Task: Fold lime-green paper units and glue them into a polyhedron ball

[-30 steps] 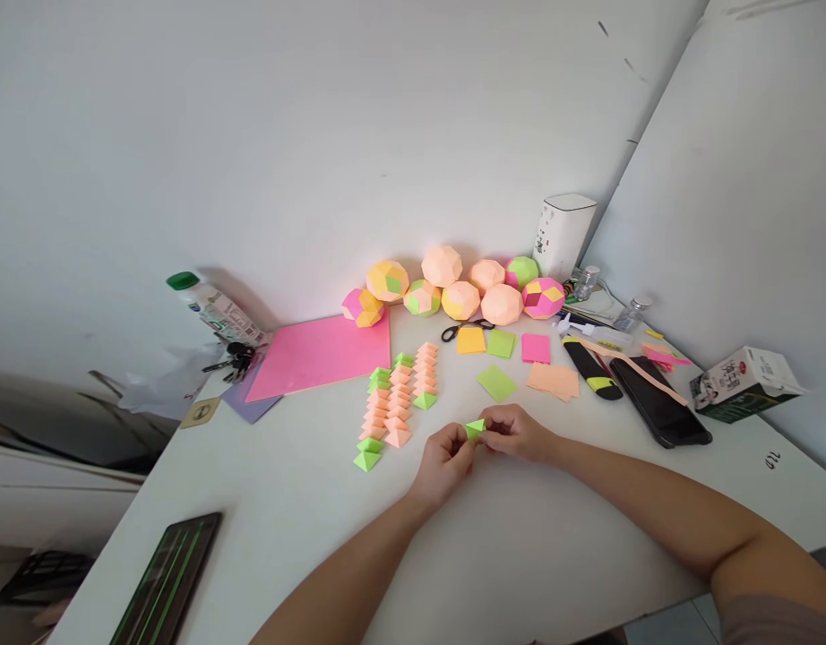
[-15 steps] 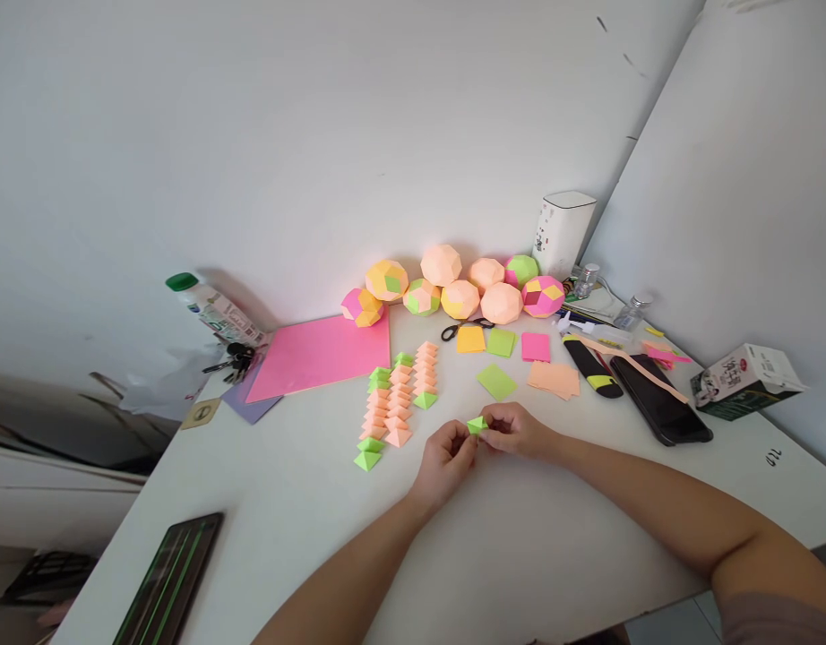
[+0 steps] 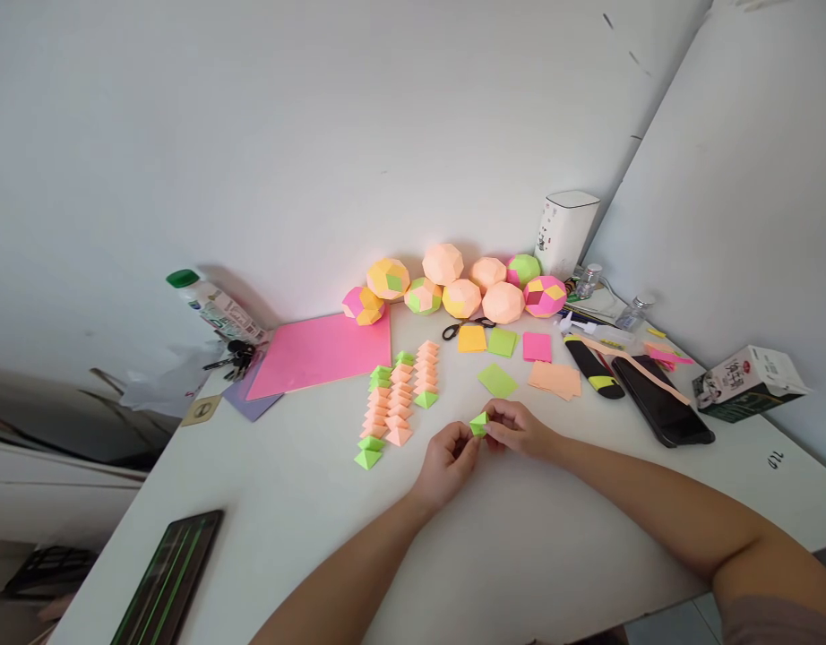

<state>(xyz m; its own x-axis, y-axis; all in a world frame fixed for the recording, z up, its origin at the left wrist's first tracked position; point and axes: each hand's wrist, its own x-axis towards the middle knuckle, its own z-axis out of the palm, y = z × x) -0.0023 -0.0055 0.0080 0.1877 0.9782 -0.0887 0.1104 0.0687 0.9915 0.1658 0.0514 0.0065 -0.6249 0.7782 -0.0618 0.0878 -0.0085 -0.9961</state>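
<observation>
Between my two hands is a small folded piece of green paper (image 3: 478,423), creased into raised facets. My left hand (image 3: 448,461) pinches its left side with thumb and fingers. From the right, the fingertips of my right hand (image 3: 519,427) grip its other edge. Left of my hands stand rows of folded paper units, peach ones (image 3: 400,436) and green ones (image 3: 368,459). Just beyond my fingers lies a flat green paper square (image 3: 497,380), with a fanned stack of peach paper (image 3: 554,379) to its right.
Faceted paper balls (image 3: 503,303) line the wall behind scissors (image 3: 450,331) and small paper pads (image 3: 537,347). A utility knife (image 3: 594,367), a phone (image 3: 661,403) and a milk carton (image 3: 749,383) are at right. Pink card (image 3: 319,354), keys (image 3: 240,358), a bottle (image 3: 218,309) and a tablet (image 3: 167,578) are at left.
The green paper piece has turned slightly between my fingertips, showing its facets at another angle. My right fingers have shifted a little on it. Everything else lies as before.
</observation>
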